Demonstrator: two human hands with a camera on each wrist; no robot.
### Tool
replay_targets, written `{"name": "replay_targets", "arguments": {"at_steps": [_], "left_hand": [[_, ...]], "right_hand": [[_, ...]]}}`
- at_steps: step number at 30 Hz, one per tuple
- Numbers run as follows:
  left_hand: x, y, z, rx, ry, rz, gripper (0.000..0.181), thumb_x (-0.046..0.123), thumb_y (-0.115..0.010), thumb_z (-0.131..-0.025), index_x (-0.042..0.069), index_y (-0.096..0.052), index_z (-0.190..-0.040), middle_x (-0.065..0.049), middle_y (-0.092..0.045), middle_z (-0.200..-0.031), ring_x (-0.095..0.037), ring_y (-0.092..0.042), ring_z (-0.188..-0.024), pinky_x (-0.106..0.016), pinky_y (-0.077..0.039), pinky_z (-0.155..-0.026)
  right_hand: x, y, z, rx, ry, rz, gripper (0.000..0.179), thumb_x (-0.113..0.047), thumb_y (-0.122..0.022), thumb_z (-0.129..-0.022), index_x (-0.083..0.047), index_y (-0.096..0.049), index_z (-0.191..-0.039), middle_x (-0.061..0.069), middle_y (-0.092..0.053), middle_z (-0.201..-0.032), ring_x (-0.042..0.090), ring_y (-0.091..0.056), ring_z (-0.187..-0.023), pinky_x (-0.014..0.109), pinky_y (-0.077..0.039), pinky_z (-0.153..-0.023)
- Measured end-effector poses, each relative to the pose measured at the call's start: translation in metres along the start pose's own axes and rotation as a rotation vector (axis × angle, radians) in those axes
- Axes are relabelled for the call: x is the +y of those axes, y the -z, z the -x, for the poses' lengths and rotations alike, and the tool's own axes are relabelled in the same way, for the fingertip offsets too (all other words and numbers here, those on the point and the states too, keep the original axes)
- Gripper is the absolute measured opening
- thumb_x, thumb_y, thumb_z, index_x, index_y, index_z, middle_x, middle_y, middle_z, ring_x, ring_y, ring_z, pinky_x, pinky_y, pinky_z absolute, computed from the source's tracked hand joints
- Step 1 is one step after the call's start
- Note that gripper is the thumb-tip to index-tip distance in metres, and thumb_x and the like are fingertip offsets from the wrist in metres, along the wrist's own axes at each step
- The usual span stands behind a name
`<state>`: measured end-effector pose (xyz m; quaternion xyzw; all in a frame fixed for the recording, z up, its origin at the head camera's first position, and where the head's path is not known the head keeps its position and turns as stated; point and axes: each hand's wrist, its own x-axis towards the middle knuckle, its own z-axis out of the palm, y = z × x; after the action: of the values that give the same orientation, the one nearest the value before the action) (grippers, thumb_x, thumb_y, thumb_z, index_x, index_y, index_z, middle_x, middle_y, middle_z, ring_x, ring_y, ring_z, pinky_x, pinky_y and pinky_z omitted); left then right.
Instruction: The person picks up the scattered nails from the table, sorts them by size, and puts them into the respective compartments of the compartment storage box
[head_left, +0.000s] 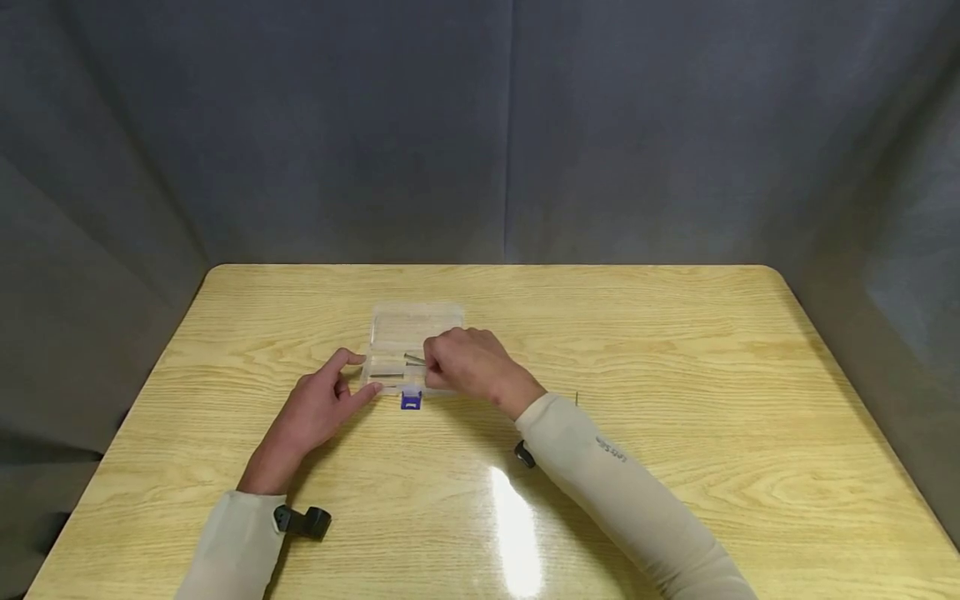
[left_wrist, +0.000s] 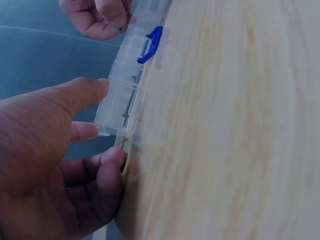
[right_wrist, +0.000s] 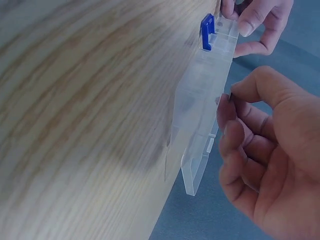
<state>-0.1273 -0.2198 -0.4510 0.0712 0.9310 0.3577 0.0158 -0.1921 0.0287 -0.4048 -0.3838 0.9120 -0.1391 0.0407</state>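
Observation:
A clear plastic compartment box with a blue latch sits on the table, its lid raised. My left hand holds the box's left end, thumb at the front corner and index finger at the side. Over the box's right part, my right hand has its thumb and forefinger pinched on a thin metal screw, mostly hidden by the fingers; its dark tip shows in the right wrist view. Screw shafts show beside these fingertips. Another long screw lies in the front left compartment.
A thin screw is on the wooden table, just beyond the right forearm. Black wrist cameras sit on both sleeves. Dark grey curtains hang behind and beside the table.

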Motion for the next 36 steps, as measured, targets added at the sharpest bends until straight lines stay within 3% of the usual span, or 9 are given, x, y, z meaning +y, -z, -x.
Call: {"name": "replay_targets", "arguments": {"at_steps": [13, 23, 30, 36], "left_hand": [[-0.001, 0.001, 0.000, 0.010, 0.001, 0.004, 0.044, 0.031, -0.073, -0.099, 0.008, -0.058, -0.134, -0.002, -0.052, -0.068, -0.016, -0.044, -0.056, -0.032, -0.037, -0.053], [-0.001, 0.001, 0.000, 0.009, 0.002, -0.002, 0.045, 0.033, -0.073, -0.099, 0.008, -0.059, -0.134, -0.002, -0.050, -0.068, -0.017, -0.042, -0.057, -0.034, -0.037, -0.056], [0.000, 0.002, 0.000, 0.004, 0.000, -0.006, 0.044, 0.031, -0.073, -0.099, 0.007, -0.059, -0.133, -0.003, -0.050, -0.067, -0.017, -0.042, -0.056, -0.035, -0.037, -0.055], [0.000, 0.001, 0.000, -0.001, -0.001, 0.003, 0.044, 0.031, -0.073, -0.099, 0.007, -0.059, -0.133, -0.003, -0.050, -0.067, -0.017, -0.041, -0.055, -0.034, -0.036, -0.055]], "right_hand": [[0.000, 0.003, 0.005, 0.007, -0.001, 0.003, 0.029, -0.009, -0.070, -0.090, -0.020, -0.055, -0.069, -0.008, -0.044, -0.064, 0.010, -0.042, -0.063, 0.028, -0.034, -0.055], [0.016, 0.015, 0.028, 0.060, -0.019, 0.030, 0.017, -0.005, -0.066, -0.091, -0.020, -0.065, -0.083, -0.010, -0.057, -0.075, 0.010, -0.050, -0.067, 0.030, -0.040, -0.055], [0.025, 0.024, 0.044, 0.054, -0.052, 0.027, 0.009, -0.012, -0.068, -0.097, -0.018, -0.072, -0.092, -0.009, -0.066, -0.085, 0.009, -0.056, -0.070, 0.032, -0.046, -0.058], [0.035, 0.029, 0.062, 0.066, -0.067, 0.031, 0.011, -0.009, -0.067, -0.095, -0.018, -0.073, -0.093, -0.008, -0.069, -0.090, 0.008, -0.057, -0.070, 0.031, -0.047, -0.059]]}}
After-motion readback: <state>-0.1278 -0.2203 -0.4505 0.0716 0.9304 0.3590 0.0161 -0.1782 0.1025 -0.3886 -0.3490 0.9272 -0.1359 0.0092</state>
